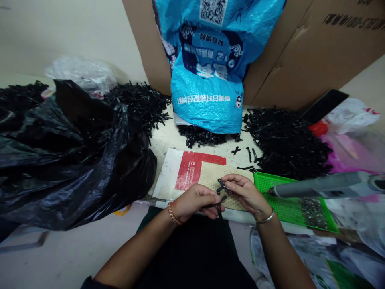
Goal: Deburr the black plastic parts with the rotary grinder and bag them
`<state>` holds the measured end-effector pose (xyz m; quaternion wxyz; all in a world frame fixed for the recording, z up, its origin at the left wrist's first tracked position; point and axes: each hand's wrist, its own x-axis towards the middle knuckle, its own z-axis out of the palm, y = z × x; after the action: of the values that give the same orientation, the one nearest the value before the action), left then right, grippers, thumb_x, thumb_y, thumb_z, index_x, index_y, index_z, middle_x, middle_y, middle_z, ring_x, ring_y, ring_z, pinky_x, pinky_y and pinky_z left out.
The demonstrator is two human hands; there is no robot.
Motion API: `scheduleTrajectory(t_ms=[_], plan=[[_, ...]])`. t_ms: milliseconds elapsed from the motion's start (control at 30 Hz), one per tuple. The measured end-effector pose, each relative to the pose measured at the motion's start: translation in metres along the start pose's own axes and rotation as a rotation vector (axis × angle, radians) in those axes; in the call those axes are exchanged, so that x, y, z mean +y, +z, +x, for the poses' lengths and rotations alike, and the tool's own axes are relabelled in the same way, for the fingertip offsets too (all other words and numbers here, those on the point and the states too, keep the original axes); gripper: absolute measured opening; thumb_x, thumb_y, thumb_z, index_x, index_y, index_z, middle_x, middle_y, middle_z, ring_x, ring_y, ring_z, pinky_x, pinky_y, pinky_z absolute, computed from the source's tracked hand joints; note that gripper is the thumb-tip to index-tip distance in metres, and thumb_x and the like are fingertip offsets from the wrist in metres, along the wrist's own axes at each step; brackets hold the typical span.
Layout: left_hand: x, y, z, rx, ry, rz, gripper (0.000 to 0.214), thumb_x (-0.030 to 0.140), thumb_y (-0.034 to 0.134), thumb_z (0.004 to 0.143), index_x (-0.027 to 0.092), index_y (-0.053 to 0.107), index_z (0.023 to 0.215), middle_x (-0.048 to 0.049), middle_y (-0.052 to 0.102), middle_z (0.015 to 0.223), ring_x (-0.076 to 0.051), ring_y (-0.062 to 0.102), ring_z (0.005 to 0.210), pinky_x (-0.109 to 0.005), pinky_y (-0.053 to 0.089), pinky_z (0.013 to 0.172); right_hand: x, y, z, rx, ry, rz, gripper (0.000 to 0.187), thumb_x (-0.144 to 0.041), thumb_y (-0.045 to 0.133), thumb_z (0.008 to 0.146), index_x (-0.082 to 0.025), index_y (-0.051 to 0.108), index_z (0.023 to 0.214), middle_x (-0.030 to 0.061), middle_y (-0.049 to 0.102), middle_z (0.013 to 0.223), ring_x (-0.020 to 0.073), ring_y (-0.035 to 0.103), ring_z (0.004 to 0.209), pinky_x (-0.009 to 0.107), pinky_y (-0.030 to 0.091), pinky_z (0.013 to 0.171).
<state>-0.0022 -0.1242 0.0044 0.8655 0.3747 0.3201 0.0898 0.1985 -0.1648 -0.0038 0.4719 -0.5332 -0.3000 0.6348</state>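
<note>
Tool (325, 185) across tray (287, 208) beside right hand (248, 193)

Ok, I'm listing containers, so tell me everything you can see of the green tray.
The shallow, rectangular green tray, apparently plastic, has a perforated base and raised rim. It sits open side up, just right of the right hand. Small, shiny, metallic-looking pieces lie in its right part. A grey screwdriver-like tool crosses above it; whether they touch is unclear.

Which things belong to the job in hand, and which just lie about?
Likely job:
small black plastic pieces in left hand and right hand
perforated green plastic tray
grey cylindrical handheld tool

Probably lying about:
crumpled clear plastic bag
translucent pink plastic bag
flat dark slab
</note>
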Motion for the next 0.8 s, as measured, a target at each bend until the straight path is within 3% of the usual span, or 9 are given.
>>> scheduleTrajectory(t_ms=[800], plan=[[0.0033, -0.0049, 0.0067, -0.022, -0.007, 0.039, 0.038, 0.046, 0.078, 0.069, 0.009, 0.074, 0.079, -0.0131, 0.074, 0.085, -0.013, 0.067, 0.061, -0.022, 0.056, 0.060, 0.0075, -0.0038, 0.0025, 0.003, 0.051, 0.113, 0.027, -0.030, 0.084, 0.065, -0.021, 0.074, 0.088, 0.0002, 0.069, 0.088, 0.0081, 0.058, 0.072, 0.019, 0.045, 0.065]])
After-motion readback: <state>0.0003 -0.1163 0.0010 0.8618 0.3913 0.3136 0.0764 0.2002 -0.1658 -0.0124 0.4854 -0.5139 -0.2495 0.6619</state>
